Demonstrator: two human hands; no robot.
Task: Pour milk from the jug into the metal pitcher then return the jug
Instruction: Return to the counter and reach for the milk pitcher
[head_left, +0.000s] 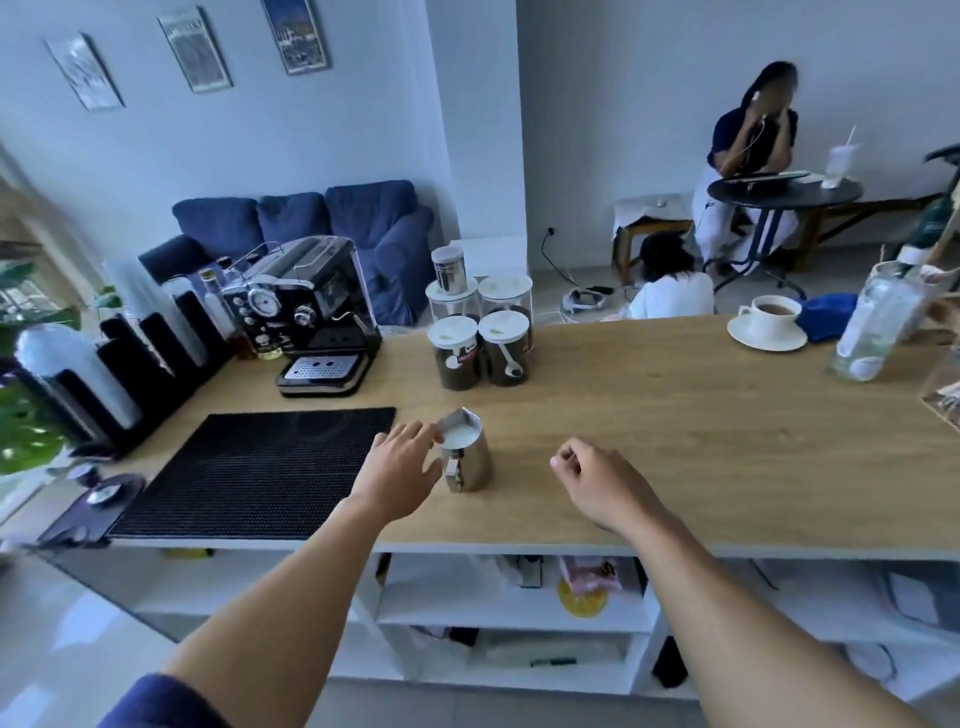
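Note:
A small metal pitcher (470, 460) stands upright near the middle of the wooden counter (675, 441), with white milk showing inside and its handle towards me. My left hand (397, 470) sits right against the pitcher's left side, fingers apart, fingertips by the rim and thumb near the handle, not wrapped round it. My right hand (597, 483) hovers over the counter to the pitcher's right, fingers loosely curled on nothing. I cannot pick out a milk jug for certain. A tall clear container (878, 322) stands at the counter's far right end.
A black ribbed mat (249, 467) lies left of the pitcher, with an espresso machine (311, 312) behind it. Several lidded jars (480, 332) stand behind the pitcher. A white cup on a saucer (769, 322) is at the far right. Two people are beyond the counter.

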